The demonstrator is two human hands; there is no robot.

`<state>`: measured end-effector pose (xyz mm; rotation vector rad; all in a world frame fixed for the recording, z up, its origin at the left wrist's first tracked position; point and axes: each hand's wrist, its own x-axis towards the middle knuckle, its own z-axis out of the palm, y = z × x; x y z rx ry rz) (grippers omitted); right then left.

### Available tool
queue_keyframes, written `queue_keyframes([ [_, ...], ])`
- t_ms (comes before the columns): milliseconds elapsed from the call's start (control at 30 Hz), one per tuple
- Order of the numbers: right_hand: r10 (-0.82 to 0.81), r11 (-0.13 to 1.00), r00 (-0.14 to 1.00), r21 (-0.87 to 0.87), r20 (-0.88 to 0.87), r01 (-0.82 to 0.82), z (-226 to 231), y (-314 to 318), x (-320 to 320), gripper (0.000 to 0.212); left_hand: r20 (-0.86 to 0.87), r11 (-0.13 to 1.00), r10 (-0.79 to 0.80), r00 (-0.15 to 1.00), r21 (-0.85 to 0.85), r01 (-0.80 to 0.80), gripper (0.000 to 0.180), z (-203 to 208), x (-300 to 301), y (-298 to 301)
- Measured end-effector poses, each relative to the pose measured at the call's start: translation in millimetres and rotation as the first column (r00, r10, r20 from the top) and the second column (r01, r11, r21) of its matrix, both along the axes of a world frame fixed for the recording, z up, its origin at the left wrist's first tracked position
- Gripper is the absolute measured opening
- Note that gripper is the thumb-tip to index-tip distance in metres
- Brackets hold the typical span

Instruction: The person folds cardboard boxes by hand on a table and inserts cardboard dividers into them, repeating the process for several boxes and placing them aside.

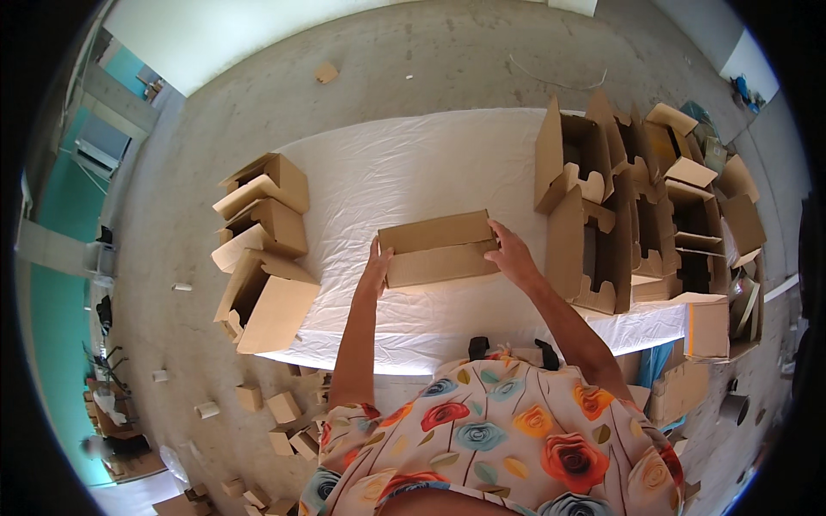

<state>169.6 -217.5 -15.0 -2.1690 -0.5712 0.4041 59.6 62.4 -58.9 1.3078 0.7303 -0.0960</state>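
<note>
You, op., in a floral top (482, 434), stand at a table w/ a wrinkled white cloth (413, 163), both hands on a long brown box (439, 251). The box is nr the cloth's ctr, toward your side, its length running L to R w/ the R end angled slightly away from you; a lengthwise edge splits its two visible panels. Can't tell if it rests on the cloth or is held just above.

Your L hand (375, 268) is partly closed on the L end, thumb over the nr panel, fingers along the end & mostly hidden. Your R hand (514, 255) is at the opp. end, thumb & index spread wide apart, thumb at the nr panel, index by the far corner; the other fingers are hard to make out. The box is held b/w the two.

To your L, three open cartons (288, 225) lie in a row along the table's edge, openings facing outward. To your R, a bigger cluster of open boxes (564, 258) crowds that end, some w/ notched flaps. Down on the concrete floor (258, 112), small cartons (284, 407) are scattered lower L, nr a white cylinder (206, 410). Far L: a teal wall (60, 318).
</note>
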Motion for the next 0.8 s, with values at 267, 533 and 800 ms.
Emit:
queue_keyframes([
  [267,0.075,0.994,0.914,-0.109,0.398,-0.034,-10.3,13.9,109.2,0.051,-0.003,0.953,0.006,1.000,-0.301,-0.006,0.076,6.7,28.0,-59.0],
  [533,0.075,0.987,0.771,-0.156,0.633,0.032,-14.1,13.4,125.5,0.045,0.070,0.863,0.287,0.955,-0.452,-0.226,0.060,-3.9,123.1,-154.2],
  [800,0.163,0.895,0.806,-0.429,0.568,0.121,-30.6,-8.9,134.7,0.058,0.065,0.924,-0.031,0.997,-0.379,0.054,0.075,27.9,174.2,-181.5],
])
